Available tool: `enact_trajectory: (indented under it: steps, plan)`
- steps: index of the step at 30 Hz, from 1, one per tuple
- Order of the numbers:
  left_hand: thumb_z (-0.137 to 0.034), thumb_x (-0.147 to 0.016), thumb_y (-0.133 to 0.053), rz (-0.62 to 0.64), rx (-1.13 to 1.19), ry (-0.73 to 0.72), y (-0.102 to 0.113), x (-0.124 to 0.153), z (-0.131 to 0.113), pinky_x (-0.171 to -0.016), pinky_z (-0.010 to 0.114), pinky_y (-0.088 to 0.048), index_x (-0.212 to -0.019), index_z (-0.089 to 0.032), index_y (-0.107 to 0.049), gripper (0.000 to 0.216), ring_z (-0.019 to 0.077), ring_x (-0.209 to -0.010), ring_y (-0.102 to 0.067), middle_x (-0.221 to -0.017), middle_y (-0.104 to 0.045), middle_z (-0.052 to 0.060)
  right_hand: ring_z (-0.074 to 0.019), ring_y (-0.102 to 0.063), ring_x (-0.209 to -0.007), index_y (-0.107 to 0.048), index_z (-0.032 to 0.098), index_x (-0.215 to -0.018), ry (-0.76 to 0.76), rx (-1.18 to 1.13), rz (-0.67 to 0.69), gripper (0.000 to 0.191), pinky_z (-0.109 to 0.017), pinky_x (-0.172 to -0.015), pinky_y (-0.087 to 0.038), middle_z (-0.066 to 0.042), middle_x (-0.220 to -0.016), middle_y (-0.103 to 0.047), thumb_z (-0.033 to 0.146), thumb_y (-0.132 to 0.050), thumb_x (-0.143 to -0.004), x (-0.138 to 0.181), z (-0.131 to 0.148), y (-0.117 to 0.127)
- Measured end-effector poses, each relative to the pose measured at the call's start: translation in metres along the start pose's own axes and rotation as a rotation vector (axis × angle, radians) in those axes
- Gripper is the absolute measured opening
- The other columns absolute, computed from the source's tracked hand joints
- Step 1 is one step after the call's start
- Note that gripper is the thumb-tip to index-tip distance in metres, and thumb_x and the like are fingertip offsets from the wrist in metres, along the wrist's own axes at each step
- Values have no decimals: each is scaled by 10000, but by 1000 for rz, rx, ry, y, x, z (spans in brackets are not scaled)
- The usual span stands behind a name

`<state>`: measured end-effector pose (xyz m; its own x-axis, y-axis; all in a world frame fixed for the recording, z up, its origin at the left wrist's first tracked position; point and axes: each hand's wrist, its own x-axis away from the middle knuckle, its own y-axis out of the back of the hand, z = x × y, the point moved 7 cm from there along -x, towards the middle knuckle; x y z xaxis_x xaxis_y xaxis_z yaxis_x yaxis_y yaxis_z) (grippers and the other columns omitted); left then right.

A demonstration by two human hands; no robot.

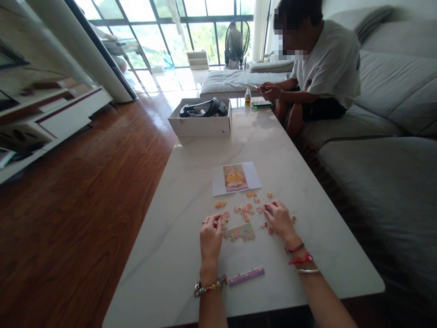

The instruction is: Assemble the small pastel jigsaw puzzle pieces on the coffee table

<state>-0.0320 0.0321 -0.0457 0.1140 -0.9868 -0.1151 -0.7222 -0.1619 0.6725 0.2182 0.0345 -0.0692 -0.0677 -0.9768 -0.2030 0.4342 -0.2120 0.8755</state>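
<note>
My left hand point(210, 238) rests on the white table point(191, 191), its fingertips pinched on a small puzzle piece point(223, 222) at the left end of a joined puzzle section point(241, 233). My right hand point(280, 218) lies curled over loose puzzle pieces point(245, 210), fingers closed on a piece I cannot make out. A printed picture sheet point(235, 178) lies beyond the pieces. A purple joined strip point(246, 276) lies near my left wrist.
An open white box point(201, 123) holding a dark headset stands at the far end. Another person sits on the grey sofa point(382, 118) holding a phone; a small bottle point(247, 96) and a phone point(261, 104) lie by them. Wooden floor lies left.
</note>
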Motion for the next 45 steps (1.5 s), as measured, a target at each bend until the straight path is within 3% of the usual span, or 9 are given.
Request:
enact_trajectory:
  steps: [5,10,17,23,27,30,36,41,45]
  plan:
    - [-251,-767,-415,48,-29,1,-3,1,5,-690,289,-459,-847,-166,-595,214,128,-634,-565,-868,-590,51,-186,-522,-778,-603,199,-751,-3,-36,-12,133,-312,-722,-386,-61,-813,-563,277,-501,-781,1,-3,1]
    - [-256,-771,-403,72,-43,-12,-2,-2,10,-688,288,-458,-832,-165,-600,226,131,-645,-569,-853,-592,53,-180,-538,-834,-595,176,-916,-46,-103,6,190,-291,-743,-396,-68,-892,-576,264,-517,-766,-11,-8,6]
    - [-255,-767,-408,46,-24,-5,-3,-10,14,-689,295,-456,-823,-170,-607,224,128,-625,-568,-826,-591,46,-162,-555,-837,-615,149,-902,-120,9,212,222,-243,-744,-381,-93,-911,-592,295,-542,-752,-65,12,-11]
    - [-259,-774,-409,63,10,-21,-4,-7,10,-690,290,-456,-821,-175,-605,219,138,-666,-577,-826,-596,46,-160,-565,-808,-617,127,-790,-192,85,263,142,-241,-721,-384,-112,-867,-612,199,-504,-741,-73,19,-21]
    - [-239,-776,-406,50,-3,-29,3,-4,12,-707,292,-452,-823,-176,-604,213,144,-707,-575,-845,-595,49,-146,-581,-744,-605,136,-757,-179,-80,168,122,-229,-673,-404,-84,-798,-639,214,-522,-714,-55,18,3]
    - [-226,-773,-414,39,-3,-38,6,-1,10,-706,288,-450,-814,-172,-601,199,141,-703,-571,-835,-594,48,-130,-591,-666,-596,164,-753,-198,-243,85,147,-226,-628,-420,-38,-740,-653,281,-516,-710,-21,11,25]
    - [-197,-762,-442,83,37,-122,-6,14,-10,-676,258,-451,-791,-170,-595,158,109,-640,-557,-794,-578,31,-137,-587,-597,-596,175,-700,-189,-215,152,148,-237,-580,-412,-23,-659,-649,297,-512,-696,48,7,41]
    - [-188,-749,-468,140,31,-155,-15,28,-17,-664,247,-452,-816,-164,-585,137,88,-602,-539,-800,-564,26,-131,-580,-589,-582,171,-705,-130,-161,200,121,-228,-571,-389,-24,-646,-641,269,-515,-726,59,22,38]
    - [-179,-744,-472,128,4,-157,-11,30,-15,-649,246,-452,-814,-171,-583,131,82,-580,-526,-794,-559,19,-149,-582,-605,-579,166,-708,-200,2,179,140,-235,-550,-364,-50,-660,-642,285,-514,-747,60,9,38]
